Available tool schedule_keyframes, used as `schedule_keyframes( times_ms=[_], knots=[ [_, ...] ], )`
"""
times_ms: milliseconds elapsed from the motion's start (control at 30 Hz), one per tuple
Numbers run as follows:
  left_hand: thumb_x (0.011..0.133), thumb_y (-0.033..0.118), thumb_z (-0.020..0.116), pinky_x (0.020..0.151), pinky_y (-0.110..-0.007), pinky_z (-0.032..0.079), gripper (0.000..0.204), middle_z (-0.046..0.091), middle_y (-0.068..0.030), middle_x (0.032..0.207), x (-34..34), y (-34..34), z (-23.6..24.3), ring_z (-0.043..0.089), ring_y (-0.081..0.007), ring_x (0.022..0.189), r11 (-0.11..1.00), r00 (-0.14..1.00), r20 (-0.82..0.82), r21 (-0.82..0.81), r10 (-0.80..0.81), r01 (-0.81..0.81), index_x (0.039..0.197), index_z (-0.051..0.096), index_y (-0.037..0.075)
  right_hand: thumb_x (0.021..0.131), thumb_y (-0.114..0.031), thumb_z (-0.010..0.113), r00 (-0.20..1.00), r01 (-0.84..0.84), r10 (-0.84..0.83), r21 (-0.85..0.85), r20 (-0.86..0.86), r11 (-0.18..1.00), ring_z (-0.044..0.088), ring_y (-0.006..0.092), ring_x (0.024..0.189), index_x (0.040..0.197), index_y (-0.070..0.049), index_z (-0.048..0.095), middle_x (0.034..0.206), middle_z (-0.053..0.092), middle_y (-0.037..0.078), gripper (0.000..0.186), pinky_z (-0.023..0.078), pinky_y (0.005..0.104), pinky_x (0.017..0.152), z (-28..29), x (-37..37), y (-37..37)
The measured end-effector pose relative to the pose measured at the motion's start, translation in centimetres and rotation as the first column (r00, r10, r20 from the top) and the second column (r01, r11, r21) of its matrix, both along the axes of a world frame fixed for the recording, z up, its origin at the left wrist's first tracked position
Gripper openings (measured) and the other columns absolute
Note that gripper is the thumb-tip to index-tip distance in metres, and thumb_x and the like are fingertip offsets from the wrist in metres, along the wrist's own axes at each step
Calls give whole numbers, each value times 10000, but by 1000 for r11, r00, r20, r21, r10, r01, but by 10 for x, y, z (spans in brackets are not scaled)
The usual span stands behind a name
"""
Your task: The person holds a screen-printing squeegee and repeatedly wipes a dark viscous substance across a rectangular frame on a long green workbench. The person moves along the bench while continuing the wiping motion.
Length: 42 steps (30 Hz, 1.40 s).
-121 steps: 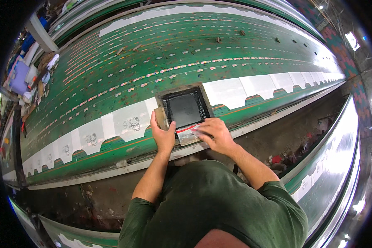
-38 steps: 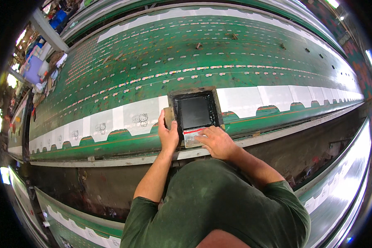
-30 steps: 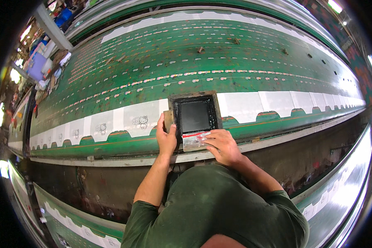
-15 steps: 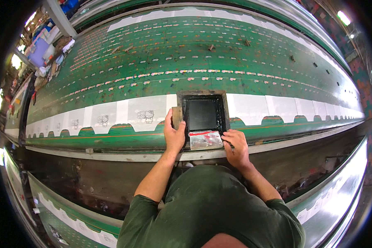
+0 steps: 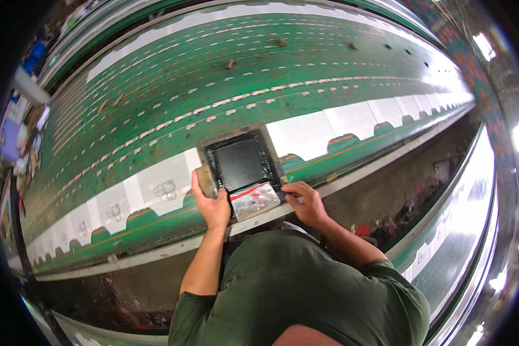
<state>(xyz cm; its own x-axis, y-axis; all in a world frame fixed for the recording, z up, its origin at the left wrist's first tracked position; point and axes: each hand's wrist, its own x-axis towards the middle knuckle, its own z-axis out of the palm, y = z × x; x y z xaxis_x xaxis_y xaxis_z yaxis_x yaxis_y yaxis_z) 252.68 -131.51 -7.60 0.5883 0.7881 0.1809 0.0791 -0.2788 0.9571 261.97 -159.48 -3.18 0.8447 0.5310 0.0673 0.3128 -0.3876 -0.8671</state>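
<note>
A small screen printing frame (image 5: 229, 138) with black ink over its mesh lies across the row of white cloth pieces at the table's near edge. My left hand (image 5: 214, 210) is closed around the wooden block (image 5: 207, 177) on the frame's left side, thumb on the near side. Against the frame's near side sits a smeared, light rectangular plate (image 5: 254, 203) with a red streak along its top. My right hand (image 5: 308, 205) has its fingers bent and pinched at the near right corner of the frame, beside the plate.
Left of the frame, white cloth pieces (image 5: 135, 190) carry outlined cartoon prints; those to the right (image 5: 346, 122) look plain. The long green table (image 5: 155, 104) bears rows of small coloured marks and a few small blocks (image 5: 230, 64). A pale rail (image 5: 155, 254) runs along its edge.
My view has turned, so the table now slants up to the right and the frame appears farther left. Both hands keep their places on the frame.
</note>
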Motion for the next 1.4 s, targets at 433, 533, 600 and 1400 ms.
schedule_keyframes(
  times_ms=[433, 533, 600, 1400],
  knots=[
    [860, -79, 757, 1384, -429, 290, 976, 457, -215, 1768, 107, -140, 12, 421, -340, 1656, 999, 997, 63, 28, -37, 36, 1751, 363, -34, 986, -21, 797, 995, 98, -98, 74, 6, 993, 737, 365, 1276, 1216, -34, 840, 1251, 825, 181, 235, 543, 448, 1134, -7, 91, -134],
    [851, -76, 755, 1376, -428, 305, 974, 460, -224, 1759, 128, -175, 3, 436, -344, 1645, 999, 996, 87, -9, -37, 38, 1741, 361, -50, 949, 19, 788, 978, 30, -37, 34, 203, 999, 740, 372, 1234, 1207, -21, 829, 1235, 812, 182, 265, 564, 462, 1100, 0, 122, -169],
    [846, -75, 757, 1363, -427, 327, 978, 469, -239, 1742, 140, -191, 1, 464, -346, 1622, 999, 994, 98, 14, -41, 39, 1737, 355, -61, 925, 25, 789, 925, -50, 45, 5, 378, 999, 734, 388, 1219, 1188, -30, 823, 1223, 802, 165, 270, 573, 495, 1084, 13, 136, -184],
    [1027, -46, 710, 1201, -395, 496, 712, 675, -171, 1506, 158, -185, -19, 657, -249, 1375, 941, 988, 146, -324, -54, 99, 1698, 476, -8, 993, -74, 715, 589, -712, 808, -465, 12, 526, 711, 450, 1226, 1259, -87, 781, 1217, 759, 172, 275, 568, 569, 1065, 60, 260, -107]
  ],
)
